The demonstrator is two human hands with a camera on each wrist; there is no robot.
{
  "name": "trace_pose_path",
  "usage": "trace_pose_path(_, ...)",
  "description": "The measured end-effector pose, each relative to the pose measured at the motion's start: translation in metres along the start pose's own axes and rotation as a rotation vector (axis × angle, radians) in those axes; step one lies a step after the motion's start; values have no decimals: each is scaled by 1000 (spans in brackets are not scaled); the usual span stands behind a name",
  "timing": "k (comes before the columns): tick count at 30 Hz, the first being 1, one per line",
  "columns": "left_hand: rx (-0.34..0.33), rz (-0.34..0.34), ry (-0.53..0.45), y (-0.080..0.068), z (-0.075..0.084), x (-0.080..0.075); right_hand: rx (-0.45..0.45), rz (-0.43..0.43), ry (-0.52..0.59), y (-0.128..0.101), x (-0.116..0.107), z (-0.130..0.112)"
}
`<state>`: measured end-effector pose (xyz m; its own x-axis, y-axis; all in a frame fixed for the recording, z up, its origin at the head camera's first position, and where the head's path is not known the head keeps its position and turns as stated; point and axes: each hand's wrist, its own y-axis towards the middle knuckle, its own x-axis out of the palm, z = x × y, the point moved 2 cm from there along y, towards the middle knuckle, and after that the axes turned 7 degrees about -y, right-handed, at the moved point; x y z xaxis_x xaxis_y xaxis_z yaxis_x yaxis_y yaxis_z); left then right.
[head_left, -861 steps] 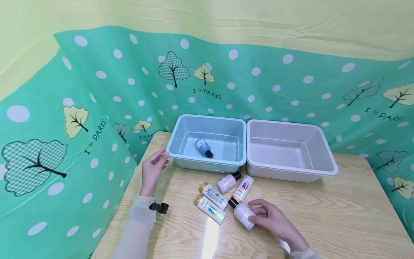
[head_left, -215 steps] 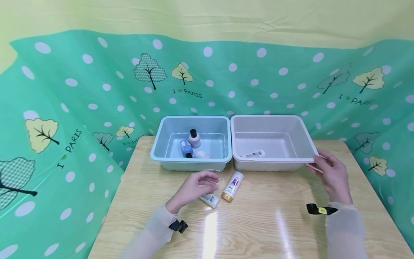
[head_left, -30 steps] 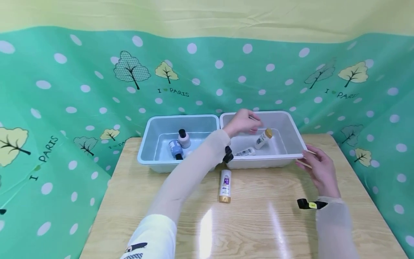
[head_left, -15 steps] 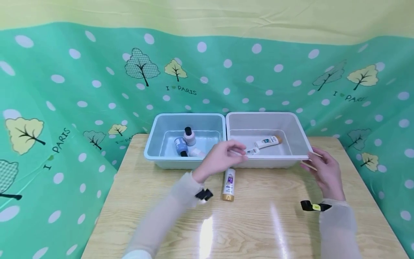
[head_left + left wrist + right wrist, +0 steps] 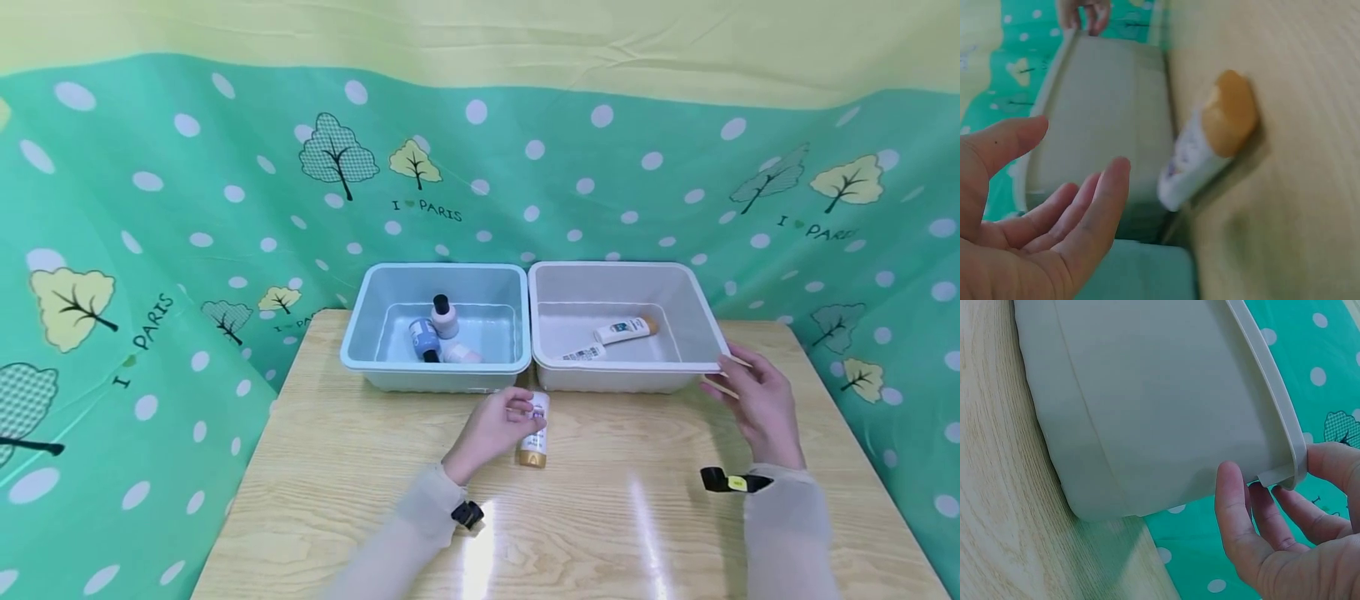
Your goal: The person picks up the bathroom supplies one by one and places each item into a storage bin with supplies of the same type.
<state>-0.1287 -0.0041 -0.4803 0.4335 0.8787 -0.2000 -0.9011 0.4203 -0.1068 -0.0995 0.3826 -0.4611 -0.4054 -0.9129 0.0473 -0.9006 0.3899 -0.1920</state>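
Pulled back from the white bin (image 5: 697,354) since 0.5 s before, left hand (image 5: 498,425) now down by the gold-capped bottle (image 5: 534,429) on the wooden table (image 5: 637,517), just in front of the 2 bins. Seen from the head view as touching; shown by the left wrist view as spread, fingers (image 5: 1094,212) relaxed, bottle (image 5: 1210,144) lying apart from them. Right hand (image 5: 757,400) resting at the white bin's near right corner, fingers (image 5: 1235,506) loosely curled under the rim (image 5: 1272,394). Held 2 bottles in the white bin, 3 in the blue bin (image 5: 360,354). Hung behind, a green dotted cloth (image 5: 187,192).
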Motion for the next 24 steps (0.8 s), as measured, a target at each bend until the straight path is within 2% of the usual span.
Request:
trace_pose_path(6,-21,62,104,8,-26,8,-5,-4,9,0,0,0)
trace_pose_path(11,-70,65,172,15,-40,12,-8,-5,9,0,0,0)
trace_pose_path(20,-99,68,320,22,-39,21,-13,-16,26,0,-1,0)
trace_pose_path(24,-39,74,454,25,-38,26,-14,-13,30,0,-1,1)
